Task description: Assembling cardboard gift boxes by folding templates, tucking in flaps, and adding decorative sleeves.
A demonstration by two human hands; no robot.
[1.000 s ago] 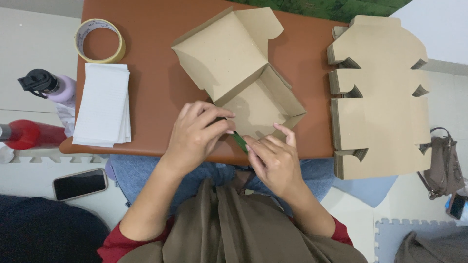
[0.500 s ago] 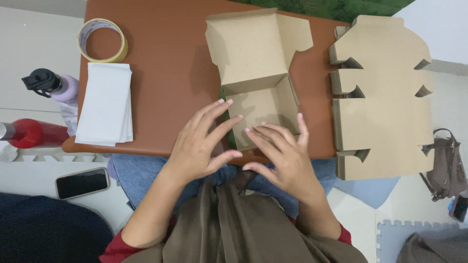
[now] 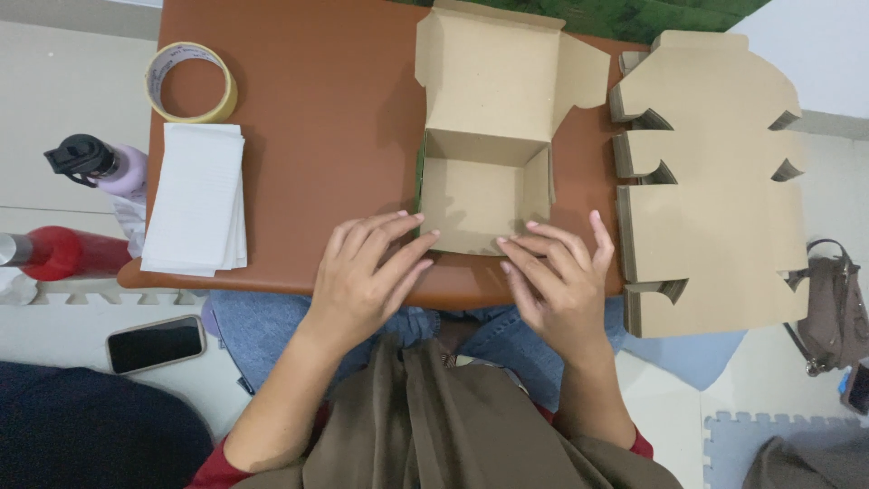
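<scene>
A brown cardboard box (image 3: 484,186) stands open on the reddish-brown table (image 3: 335,136), its lid flap lying back toward the far edge. My left hand (image 3: 367,272) rests flat at the box's near left corner, fingertips touching the front wall. My right hand (image 3: 557,276) lies flat at the near right corner, fingers spread and touching the front edge. Neither hand grips anything. A thin green strip shows along the box's left wall.
A stack of flat die-cut cardboard blanks (image 3: 711,181) lies at the right. A tape roll (image 3: 192,81) and a pile of white sheets (image 3: 196,199) sit at the left. Two bottles (image 3: 90,167), a phone (image 3: 156,344) and a bag (image 3: 828,303) are on the floor.
The box has turned from a diagonal to square with the table and slid away. My hands let go of a small green thing and now lie flat at the box's front.
</scene>
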